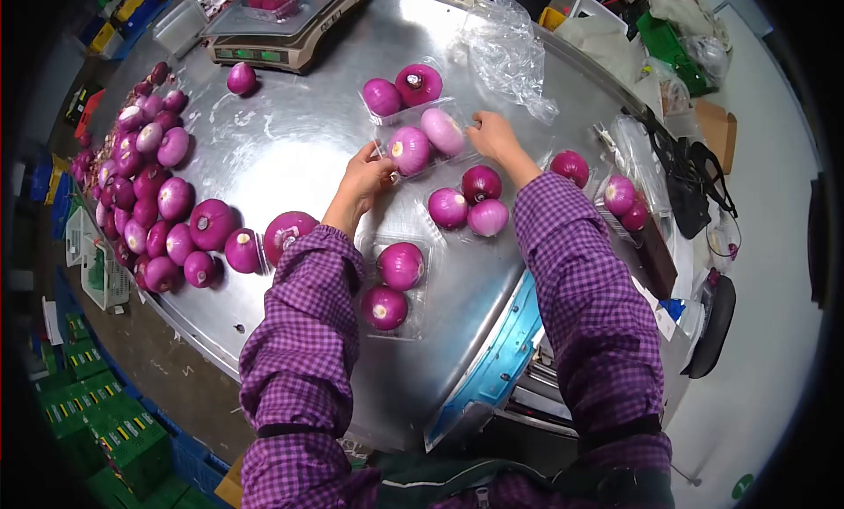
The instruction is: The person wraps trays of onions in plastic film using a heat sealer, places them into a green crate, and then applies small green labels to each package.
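Observation:
A clear plastic tray [425,169] with two peeled red onions [442,131] in it lies between my hands. My left hand [365,179] is closed on the tray's left edge, fingertips beside the nearer onion. At the right edge, my right hand [495,138] pinches the tray with thumb and finger. Directly behind stands another clear tray with two red onions [418,84]. Closer to me, three red onions [467,203] sit together in a clear tray. Below my left hand, a further clear tray [406,330] holds two onions.
A large heap of red onions [149,184] covers the left of the metal table [299,113]. A scale [294,47] bearing packed onions stands at the back left. Crumpled clear film [510,56] lies at the back. A blue-edged machine [492,355] adjoins the near edge.

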Action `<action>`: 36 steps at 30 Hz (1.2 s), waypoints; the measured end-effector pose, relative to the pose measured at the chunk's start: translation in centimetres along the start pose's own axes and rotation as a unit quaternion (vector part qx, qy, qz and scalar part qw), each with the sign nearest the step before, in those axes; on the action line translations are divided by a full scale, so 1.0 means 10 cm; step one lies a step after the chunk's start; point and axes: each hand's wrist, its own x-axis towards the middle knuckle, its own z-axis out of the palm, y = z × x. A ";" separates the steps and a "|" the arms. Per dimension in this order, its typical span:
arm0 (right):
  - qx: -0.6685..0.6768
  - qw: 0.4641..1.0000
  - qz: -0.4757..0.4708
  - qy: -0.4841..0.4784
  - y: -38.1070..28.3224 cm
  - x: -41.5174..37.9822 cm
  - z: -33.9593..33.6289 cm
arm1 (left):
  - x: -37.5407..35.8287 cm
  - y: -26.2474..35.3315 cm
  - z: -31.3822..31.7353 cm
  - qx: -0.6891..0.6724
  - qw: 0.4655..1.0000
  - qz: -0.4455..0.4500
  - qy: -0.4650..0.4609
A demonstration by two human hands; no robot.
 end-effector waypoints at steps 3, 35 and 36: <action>0.053 0.998 0.022 -0.039 0.08 0.08 0.09 | -0.04 0.01 0.01 -0.002 1.000 0.007 -0.007; 0.303 0.896 0.286 0.157 1.74 -5.40 -2.33 | -3.05 -0.92 3.12 0.261 0.901 0.076 -0.338; 0.334 0.883 0.281 0.172 1.76 -5.43 -2.31 | -3.09 -0.95 3.16 0.264 0.899 0.079 -0.341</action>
